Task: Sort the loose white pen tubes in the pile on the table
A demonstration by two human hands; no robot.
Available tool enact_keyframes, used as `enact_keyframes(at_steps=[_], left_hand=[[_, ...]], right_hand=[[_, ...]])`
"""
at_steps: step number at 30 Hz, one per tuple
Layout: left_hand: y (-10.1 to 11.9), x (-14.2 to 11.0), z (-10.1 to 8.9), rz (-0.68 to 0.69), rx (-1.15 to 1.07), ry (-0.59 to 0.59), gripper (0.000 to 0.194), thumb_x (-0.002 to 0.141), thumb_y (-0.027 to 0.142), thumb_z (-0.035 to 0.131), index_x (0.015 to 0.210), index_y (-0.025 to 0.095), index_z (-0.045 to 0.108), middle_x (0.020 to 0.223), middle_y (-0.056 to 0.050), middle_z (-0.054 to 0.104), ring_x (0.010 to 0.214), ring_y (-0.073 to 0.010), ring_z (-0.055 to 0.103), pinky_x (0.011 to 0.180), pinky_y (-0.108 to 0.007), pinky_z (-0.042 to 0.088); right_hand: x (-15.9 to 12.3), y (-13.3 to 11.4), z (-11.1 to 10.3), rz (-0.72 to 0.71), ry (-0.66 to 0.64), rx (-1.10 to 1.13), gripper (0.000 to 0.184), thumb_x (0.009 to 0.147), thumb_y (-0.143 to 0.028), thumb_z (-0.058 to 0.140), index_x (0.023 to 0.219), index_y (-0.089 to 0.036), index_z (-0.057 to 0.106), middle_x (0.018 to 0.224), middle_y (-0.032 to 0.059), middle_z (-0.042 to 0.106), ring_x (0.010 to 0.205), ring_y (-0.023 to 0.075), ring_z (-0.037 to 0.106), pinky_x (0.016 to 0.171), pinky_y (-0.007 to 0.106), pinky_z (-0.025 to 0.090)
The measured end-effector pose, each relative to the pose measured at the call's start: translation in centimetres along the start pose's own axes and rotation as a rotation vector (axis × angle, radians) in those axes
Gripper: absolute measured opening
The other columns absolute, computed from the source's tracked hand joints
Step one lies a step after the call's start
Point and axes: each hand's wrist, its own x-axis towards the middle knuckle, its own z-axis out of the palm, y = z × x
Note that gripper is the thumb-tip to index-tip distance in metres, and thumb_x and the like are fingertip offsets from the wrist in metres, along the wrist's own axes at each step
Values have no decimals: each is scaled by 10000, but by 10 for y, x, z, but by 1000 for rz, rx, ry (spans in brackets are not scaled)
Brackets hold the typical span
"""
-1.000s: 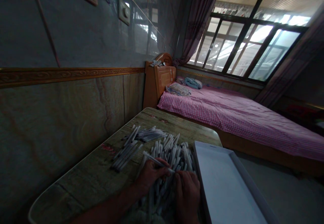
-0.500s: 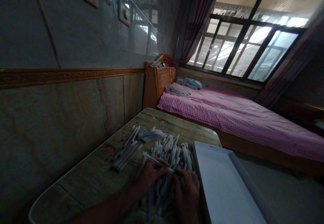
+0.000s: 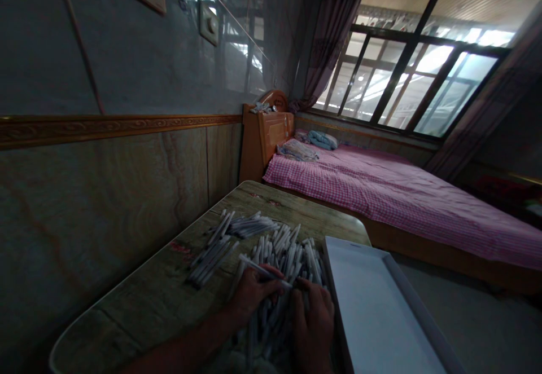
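My left hand (image 3: 256, 288) is closed around a slim whitish pen (image 3: 258, 265), which slants down to the right. My right hand (image 3: 313, 312) is curled by the pen's lower right end. Its fingertips are bent together; what they pinch, if anything, is too dark to make out. Beneath and beyond both hands spreads a loose heap of similar pens (image 3: 292, 253), pale with dark parts. To the left lie two smaller groups: one bundle of pens (image 3: 212, 258) nearer me and another bundle (image 3: 252, 225) farther back.
The marbled table (image 3: 156, 295) has a pale rounded edge and stands against the tiled wall (image 3: 139, 188). A shallow white tray or box lid (image 3: 372, 300) lies right of the heap, overhanging the table's right side. Behind is a bed (image 3: 359, 176) with a pink checked cover.
My right fingertips have shifted very slightly away from the pen's lower end. The left hand and its pen are almost unmoved; the piles look the same.
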Motion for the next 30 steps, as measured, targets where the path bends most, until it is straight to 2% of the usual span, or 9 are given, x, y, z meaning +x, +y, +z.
enact_keyframes(at_steps=[4, 6, 8, 11, 15, 24, 30], left_hand=[[0, -1, 0, -2, 10, -12, 251, 565, 335, 829, 700, 157, 716, 519, 14, 664, 426, -112, 542, 445, -228, 419], [-1, -1, -1, 1, 10, -8, 254, 568, 336, 830, 706, 156, 717, 528, 12, 669, 431, -112, 544, 448, -227, 420], [-1, -1, -1, 9, 6, -1, 258, 567, 337, 831, 711, 157, 716, 542, 8, 678, 456, -122, 565, 458, -228, 429], [-1, 0, -1, 20, 4, -11, 258, 568, 342, 828, 708, 158, 713, 532, 8, 673, 470, -133, 578, 467, -234, 440], [0, 0, 0, 1, 2, -5, 265, 553, 337, 828, 703, 155, 706, 515, 14, 665, 441, -125, 561, 453, -234, 438], [-5, 4, -3, 49, -15, 128, 347, 587, 438, 809, 727, 152, 672, 483, 25, 636, 414, -114, 541, 430, -215, 413], [-9, 6, -6, 116, -93, 237, 446, 612, 538, 795, 785, 159, 636, 551, 30, 643, 457, -115, 556, 439, -211, 419]], right_hand=[[0, 0, -1, 17, -82, -13, 363, 1027, -406, 398, 802, -254, 639, 796, 12, 651, 799, 207, 560, 764, 331, 374], [0, 1, -1, 0, -85, -15, 319, 1010, -416, 447, 817, -254, 644, 811, 13, 658, 812, 210, 563, 775, 333, 377], [0, 1, -1, -10, -58, -17, 259, 992, -426, 484, 913, -252, 658, 879, 25, 676, 861, 220, 573, 798, 339, 386], [1, 0, -1, 0, -35, -26, 279, 1005, -428, 447, 994, -247, 659, 924, 36, 684, 893, 226, 576, 806, 345, 388], [2, -2, -1, 2, -84, -39, 369, 1035, -380, 377, 807, -255, 639, 792, 9, 651, 796, 204, 552, 768, 331, 362], [0, 2, -2, -11, -35, -34, 142, 972, -327, 514, 924, -252, 624, 873, 11, 657, 861, 216, 557, 800, 330, 364], [4, -7, -8, -69, -72, -104, 63, 887, -226, 558, 838, -251, 588, 829, 11, 639, 835, 221, 549, 783, 337, 363]])
